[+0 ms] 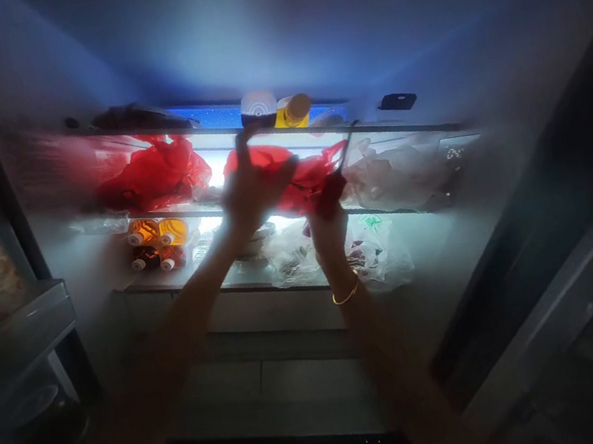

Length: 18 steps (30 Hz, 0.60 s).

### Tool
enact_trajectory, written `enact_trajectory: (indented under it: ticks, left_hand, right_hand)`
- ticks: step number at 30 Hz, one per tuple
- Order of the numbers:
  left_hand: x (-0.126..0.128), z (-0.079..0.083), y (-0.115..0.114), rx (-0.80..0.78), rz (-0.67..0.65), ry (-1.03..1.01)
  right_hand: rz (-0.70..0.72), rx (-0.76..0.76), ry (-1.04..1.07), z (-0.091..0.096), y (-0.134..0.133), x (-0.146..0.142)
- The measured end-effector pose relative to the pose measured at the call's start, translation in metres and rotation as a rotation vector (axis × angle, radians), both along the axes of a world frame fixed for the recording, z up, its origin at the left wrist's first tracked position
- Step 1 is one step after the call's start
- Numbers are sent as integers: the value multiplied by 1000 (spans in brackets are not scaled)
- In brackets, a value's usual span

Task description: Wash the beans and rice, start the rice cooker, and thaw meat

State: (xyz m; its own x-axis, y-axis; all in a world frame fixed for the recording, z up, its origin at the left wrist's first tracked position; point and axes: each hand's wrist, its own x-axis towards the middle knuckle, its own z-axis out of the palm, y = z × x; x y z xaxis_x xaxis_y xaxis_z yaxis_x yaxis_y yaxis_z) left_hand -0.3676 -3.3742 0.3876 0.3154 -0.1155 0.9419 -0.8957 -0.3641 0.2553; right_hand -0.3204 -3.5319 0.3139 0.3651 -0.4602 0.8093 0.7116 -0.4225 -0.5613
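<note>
My left hand [257,191] reaches into a lit fridge, fingers spread, in front of a red plastic bag [267,157] on the middle shelf. I cannot tell whether it touches the bag. My right hand [329,230], with a gold bangle [346,290] on its wrist, is closed on a dark red object [330,191]. A thin dark strip [348,148] slants up from that object; its kind is unclear. Behind it the red bag's loose end spreads to the right. Both hands are dim and partly blurred.
Another red bag [167,172] lies to the left, a clear bag [397,177] to the right. Below are several orange and dark bottles [159,240] and clear bags [376,250]. A yellow container [293,111] lies on top. Door racks [10,326] flank the opening.
</note>
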Motion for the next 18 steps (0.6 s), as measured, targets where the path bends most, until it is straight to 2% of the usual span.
enact_trajectory:
  ticks: [3,6,9,13,18]
  left_hand:
    - [6,0,18,-85,213,-15]
    - [9,4,19,-118,195,-34]
    - [8,6,13,-180,162,7]
    - [9,7,8,-244,209,7]
    - [24,18,23,-407,300,-87]
  right_hand:
    - [38,-7,28,-22,16,-21]
    - [51,-27,-9,-42,32,-31]
    - [58,-54,-23,-56,37,-33]
    - [101,-58,-18,-62,33,-36]
    - [151,-82,-43,-59,38,-41]
